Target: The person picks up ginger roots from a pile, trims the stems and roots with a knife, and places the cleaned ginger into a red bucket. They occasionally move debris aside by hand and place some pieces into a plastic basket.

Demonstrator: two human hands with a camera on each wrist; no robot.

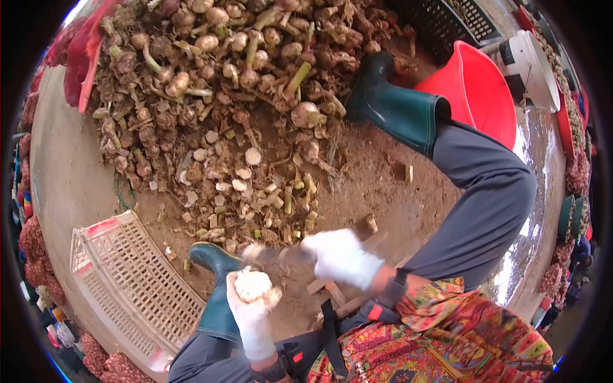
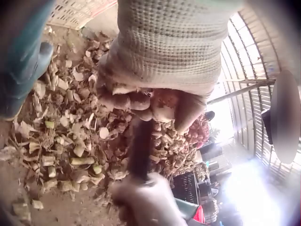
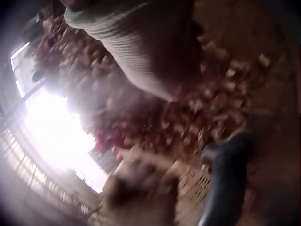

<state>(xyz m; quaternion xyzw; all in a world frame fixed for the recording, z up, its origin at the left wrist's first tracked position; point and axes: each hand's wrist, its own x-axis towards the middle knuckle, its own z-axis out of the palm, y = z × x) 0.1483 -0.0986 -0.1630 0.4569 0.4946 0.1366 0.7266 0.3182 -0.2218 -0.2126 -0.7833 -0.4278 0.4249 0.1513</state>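
In the head view my white-gloved left hand grips a pale garlic bulb, its whitish side facing up. The left wrist view shows that glove's fingers curled round the garlic bulb. My gloved right hand, blurred, grips a knife whose tip end points toward the left hand. Seen from the left wrist, the dark knife blade stands between the right fist and the left fingers. Ahead lies a heap of garlic with stems and dirt.
Cut stem and root pieces litter the ground before the heap. A beige plastic crate lies at left, beside one green boot. The other boot stands near a red basin, a white bucket and a black crate.
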